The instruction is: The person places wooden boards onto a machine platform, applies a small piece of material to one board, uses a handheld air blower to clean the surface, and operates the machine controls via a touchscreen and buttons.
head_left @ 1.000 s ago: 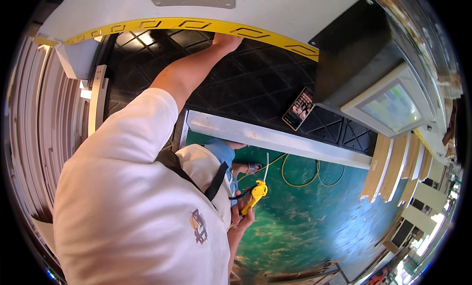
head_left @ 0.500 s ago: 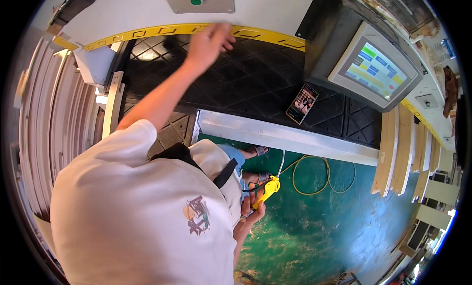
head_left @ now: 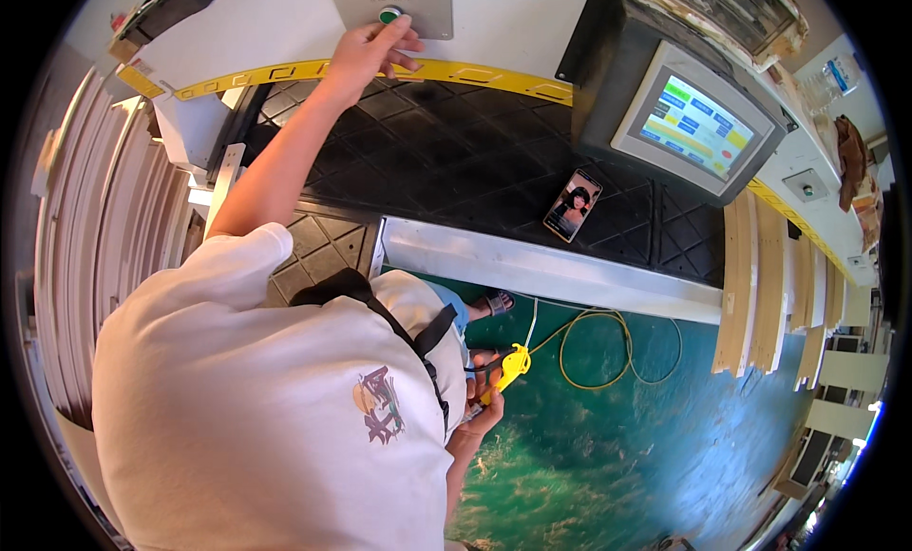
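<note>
My left hand [head_left: 372, 55] reaches up to a round green button [head_left: 389, 15] on a grey metal plate [head_left: 432, 14]. Its thumb tip is at the button's edge; whether it presses is hard to tell. The other fingers are loosely bent and apart, with nothing in them. Low at my front, my right hand [head_left: 486, 413] is wrapped round a yellow air blow gun [head_left: 513, 364]. A thin pale nozzle [head_left: 532, 321] points up from the gun. Part of the right hand's grip is hidden behind the gun.
A black ribbed machine bed [head_left: 446, 161] carries a phone [head_left: 573, 206] with a lit screen. A control screen [head_left: 698, 123] juts out at the right. A white metal rail [head_left: 551, 266] edges the bed. Pale boards [head_left: 760, 285] stand right; a yellow hose [head_left: 562, 351] loops on the green floor.
My left hand has moved up from the yellow strip to the green button. My right hand still holds the blow gun. The view has shifted slightly and the phone's picture has changed.
</note>
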A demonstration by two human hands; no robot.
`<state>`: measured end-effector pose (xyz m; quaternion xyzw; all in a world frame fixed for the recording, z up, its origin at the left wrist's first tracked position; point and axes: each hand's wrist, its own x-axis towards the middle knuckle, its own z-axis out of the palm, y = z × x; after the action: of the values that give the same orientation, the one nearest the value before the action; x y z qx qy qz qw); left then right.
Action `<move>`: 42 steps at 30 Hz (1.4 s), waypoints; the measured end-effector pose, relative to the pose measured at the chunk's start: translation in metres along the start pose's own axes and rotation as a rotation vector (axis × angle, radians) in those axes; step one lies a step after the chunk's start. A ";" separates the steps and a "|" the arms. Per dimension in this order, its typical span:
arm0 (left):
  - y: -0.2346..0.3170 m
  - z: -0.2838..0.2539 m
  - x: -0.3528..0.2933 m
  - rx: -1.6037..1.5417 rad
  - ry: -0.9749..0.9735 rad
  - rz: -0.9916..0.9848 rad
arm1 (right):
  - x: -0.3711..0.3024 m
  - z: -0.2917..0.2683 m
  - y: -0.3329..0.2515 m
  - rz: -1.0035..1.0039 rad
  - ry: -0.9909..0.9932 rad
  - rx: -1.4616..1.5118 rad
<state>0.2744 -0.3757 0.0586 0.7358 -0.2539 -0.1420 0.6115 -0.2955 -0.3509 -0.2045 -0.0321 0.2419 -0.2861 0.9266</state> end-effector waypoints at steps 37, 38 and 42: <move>-0.210 0.221 -0.068 0.107 -0.452 -0.117 | -0.189 0.065 0.004 0.072 0.304 -0.520; -0.212 0.222 -0.069 0.268 -0.353 -0.012 | -0.193 0.065 0.008 0.088 0.305 -0.479; -0.223 0.211 -0.082 0.790 -0.040 0.486 | -0.214 0.081 0.007 -0.087 0.461 -0.370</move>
<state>0.1419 -0.4779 -0.2113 0.8286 -0.4653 0.0990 0.2951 -0.4082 -0.2343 -0.0427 -0.1451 0.4922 -0.2764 0.8126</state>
